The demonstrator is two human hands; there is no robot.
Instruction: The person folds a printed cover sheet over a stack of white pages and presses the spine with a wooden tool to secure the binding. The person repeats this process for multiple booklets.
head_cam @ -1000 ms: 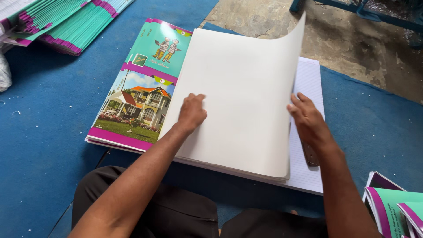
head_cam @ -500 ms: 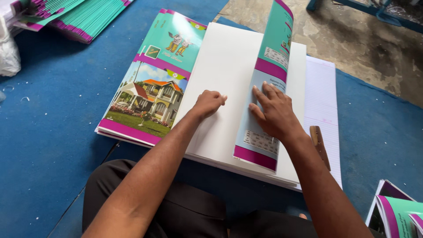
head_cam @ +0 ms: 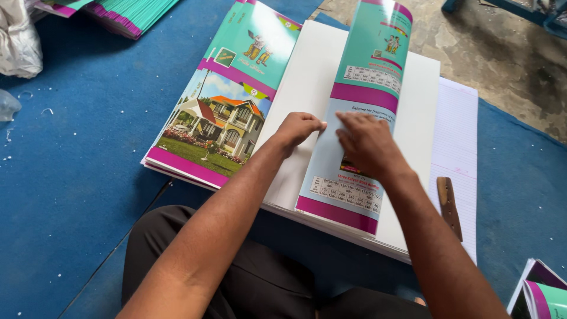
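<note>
folded cover sheet (head_cam: 363,118), centre: teal above, magenta bands, pale blue below with a white printed label panel near its lower edge. flat cover stack (head_cam: 227,100), left: teal top, house picture, magenta strip at the bottom. more teal-and-magenta covers (head_cam: 127,13) lie top left.

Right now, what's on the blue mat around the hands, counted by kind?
Cover piles, house picture up: 1
Covers being folded over: 1
White sheet stacks: 1
Lined sheets: 1
Brown wooden tools: 1
Hands: 2, left, right
Total: 7
</note>
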